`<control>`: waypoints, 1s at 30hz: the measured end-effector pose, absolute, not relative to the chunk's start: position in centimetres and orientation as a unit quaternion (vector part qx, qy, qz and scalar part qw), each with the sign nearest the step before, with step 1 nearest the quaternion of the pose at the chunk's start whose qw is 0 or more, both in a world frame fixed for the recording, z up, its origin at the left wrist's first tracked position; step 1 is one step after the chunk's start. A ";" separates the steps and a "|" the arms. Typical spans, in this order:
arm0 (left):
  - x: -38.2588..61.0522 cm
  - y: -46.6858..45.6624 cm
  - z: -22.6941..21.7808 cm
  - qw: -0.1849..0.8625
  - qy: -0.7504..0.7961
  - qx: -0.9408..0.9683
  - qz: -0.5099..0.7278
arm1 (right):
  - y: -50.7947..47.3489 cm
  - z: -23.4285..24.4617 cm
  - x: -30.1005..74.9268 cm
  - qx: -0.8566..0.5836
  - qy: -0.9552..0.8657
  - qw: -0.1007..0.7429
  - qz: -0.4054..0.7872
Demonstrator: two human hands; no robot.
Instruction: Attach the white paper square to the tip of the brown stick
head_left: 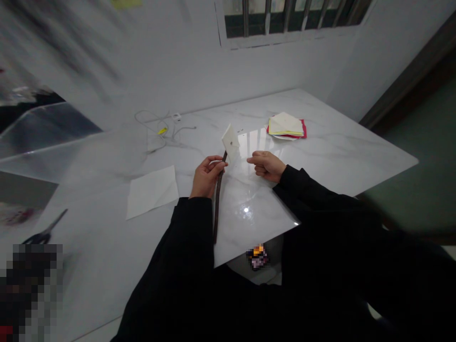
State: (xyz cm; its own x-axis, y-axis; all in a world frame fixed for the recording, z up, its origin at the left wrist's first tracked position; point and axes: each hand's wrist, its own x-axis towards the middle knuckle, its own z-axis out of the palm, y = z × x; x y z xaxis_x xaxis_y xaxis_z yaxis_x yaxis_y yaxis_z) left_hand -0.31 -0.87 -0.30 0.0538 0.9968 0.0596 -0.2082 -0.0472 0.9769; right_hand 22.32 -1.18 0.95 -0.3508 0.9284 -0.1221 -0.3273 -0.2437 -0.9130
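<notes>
My left hand (205, 175) is closed around a thin dark stick (217, 202) that runs down toward the table's near edge. A small white paper piece (231, 141) sits at the stick's top end, tilted up. My right hand (266, 165) hovers just right of the paper, fingers curled in, thumb and forefinger pinched toward it; I cannot make out anything in them. Both arms wear black sleeves.
A white paper sheet (152, 191) lies left of my left hand on the white marble table (338, 156). A stack of yellow, white and red papers (287, 127) sits at the back right. White cables (160, 128) lie at the back. Scissors (44, 232) lie at far left.
</notes>
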 end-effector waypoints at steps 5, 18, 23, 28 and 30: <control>-0.3 -0.9 -0.2 0.547 0.425 0.473 0.544 | -1.2 1.1 22.2 -0.365 -0.424 0.428 0.710; -0.4 -0.8 -0.5 0.548 0.419 0.477 0.545 | -1.2 1.3 22.3 -0.366 -0.427 0.413 0.716; -0.5 -0.8 -0.5 0.546 0.422 0.480 0.541 | -1.3 1.4 22.2 -0.363 -0.431 0.414 0.715; -0.4 -0.8 -0.6 0.545 0.422 0.480 0.543 | -1.2 1.3 22.3 -0.356 -0.434 0.416 0.715; -0.4 -0.8 -0.6 0.542 0.425 0.482 0.541 | -1.2 1.3 22.3 -0.358 -0.434 0.413 0.716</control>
